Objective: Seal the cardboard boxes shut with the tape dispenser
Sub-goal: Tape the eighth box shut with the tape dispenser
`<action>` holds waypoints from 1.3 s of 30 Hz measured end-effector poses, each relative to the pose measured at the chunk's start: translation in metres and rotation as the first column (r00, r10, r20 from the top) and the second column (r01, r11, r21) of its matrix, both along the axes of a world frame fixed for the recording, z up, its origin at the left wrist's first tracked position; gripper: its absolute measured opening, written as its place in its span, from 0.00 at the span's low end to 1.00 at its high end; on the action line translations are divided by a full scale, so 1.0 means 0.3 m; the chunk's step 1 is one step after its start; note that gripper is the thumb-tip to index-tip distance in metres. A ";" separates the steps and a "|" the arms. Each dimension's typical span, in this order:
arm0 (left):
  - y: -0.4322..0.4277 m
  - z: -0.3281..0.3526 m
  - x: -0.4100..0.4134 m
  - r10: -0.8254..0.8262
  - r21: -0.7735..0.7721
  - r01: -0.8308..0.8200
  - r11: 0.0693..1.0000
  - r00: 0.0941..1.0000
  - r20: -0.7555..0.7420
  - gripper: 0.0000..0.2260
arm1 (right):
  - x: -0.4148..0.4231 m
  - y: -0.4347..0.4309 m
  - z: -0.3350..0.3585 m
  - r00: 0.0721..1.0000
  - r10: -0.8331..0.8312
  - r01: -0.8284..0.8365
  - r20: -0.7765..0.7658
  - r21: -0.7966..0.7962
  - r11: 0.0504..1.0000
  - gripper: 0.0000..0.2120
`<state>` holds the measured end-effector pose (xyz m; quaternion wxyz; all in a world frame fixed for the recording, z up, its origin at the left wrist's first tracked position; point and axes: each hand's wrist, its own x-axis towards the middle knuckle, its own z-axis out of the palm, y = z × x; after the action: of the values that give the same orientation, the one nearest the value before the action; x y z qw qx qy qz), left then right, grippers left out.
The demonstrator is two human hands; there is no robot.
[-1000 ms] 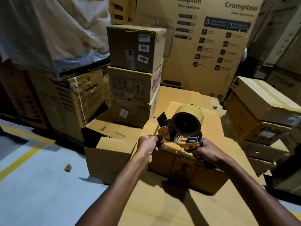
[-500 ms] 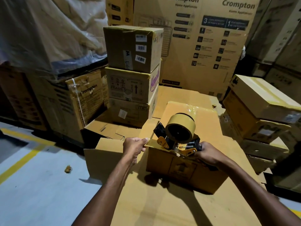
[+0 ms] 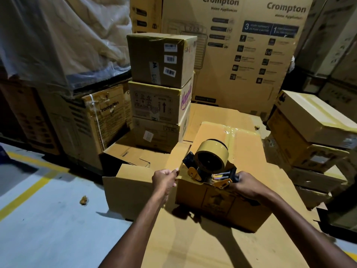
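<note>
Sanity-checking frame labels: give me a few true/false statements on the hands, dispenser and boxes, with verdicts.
1. The right hand grips the dispenser. True.
2. The dispenser lies on the floor. False: it is at the near top edge of the box.
3. A stack of three boxes stands behind, to the left. True.
4. The left hand lies flat on the box. False: its fingers are curled at the box's top left edge.
</note>
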<state>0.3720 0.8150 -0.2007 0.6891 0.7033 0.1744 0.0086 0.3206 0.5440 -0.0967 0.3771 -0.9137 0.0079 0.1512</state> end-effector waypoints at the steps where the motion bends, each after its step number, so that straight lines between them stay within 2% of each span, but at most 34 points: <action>1: -0.007 0.000 -0.004 -0.018 0.039 0.017 0.999 1.000 0.021 0.13 | 0.001 0.003 0.000 1.000 0.005 -0.005 -0.004 -0.018 1.000 0.08; 4: -0.012 -0.002 -0.007 -0.101 0.258 0.088 0.962 0.994 0.038 0.12 | 0.008 0.005 -0.003 1.000 0.024 -0.024 -0.004 -0.055 0.998 0.08; 6: -0.003 -0.009 -0.017 -0.155 0.330 0.149 0.932 0.988 -0.007 0.07 | 0.006 0.005 0.002 0.999 0.035 -0.035 -0.010 -0.039 0.999 0.09; 9: 0.023 -0.041 -0.033 -0.148 0.306 0.160 0.939 0.987 -0.061 0.03 | 0.008 -0.001 0.003 0.999 0.026 -0.027 -0.033 -0.013 1.000 0.09; 13: 0.013 -0.041 -0.056 -0.003 0.281 -0.038 0.959 0.990 0.143 0.03 | 0.016 -0.010 -0.002 0.997 0.055 -0.057 -0.058 -0.028 0.998 0.10; 15: -0.006 -0.024 -0.053 0.023 0.254 -0.075 0.964 0.979 0.204 0.10 | 0.018 -0.009 -0.002 0.996 0.065 -0.066 -0.056 -0.023 0.998 0.10; 17: -0.024 -0.006 -0.047 0.032 0.206 -0.065 0.976 0.987 0.159 0.13 | 0.020 -0.007 0.004 0.997 0.057 -0.059 -0.054 -0.032 0.998 0.09; 21: -0.029 -0.034 -0.036 0.067 -0.045 -0.067 0.997 0.998 0.006 0.17 | 0.030 -0.008 -0.006 0.998 0.066 -0.068 -0.022 -0.089 0.994 0.06; 23: -0.030 -0.044 -0.041 0.081 -0.076 -0.082 0.994 0.997 -0.012 0.19 | 0.032 -0.003 -0.010 0.997 0.077 -0.077 -0.009 -0.098 0.992 0.05; 33: -0.065 -0.036 -0.054 0.218 -0.070 -0.215 0.974 0.975 0.040 0.21 | 0.007 -0.017 0.023 0.996 0.084 -0.084 -0.010 -0.119 0.989 0.08; 39: -0.057 -0.037 -0.058 0.261 -0.050 -0.261 0.964 0.965 0.009 0.24 | -0.026 -0.201 0.062 0.996 0.062 -0.072 -0.063 -0.173 0.982 0.06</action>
<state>0.3547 0.7977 -0.2118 0.7002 0.6572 0.2602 0.1006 0.3127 0.4837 -0.0782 0.2898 -0.9383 0.0013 0.1885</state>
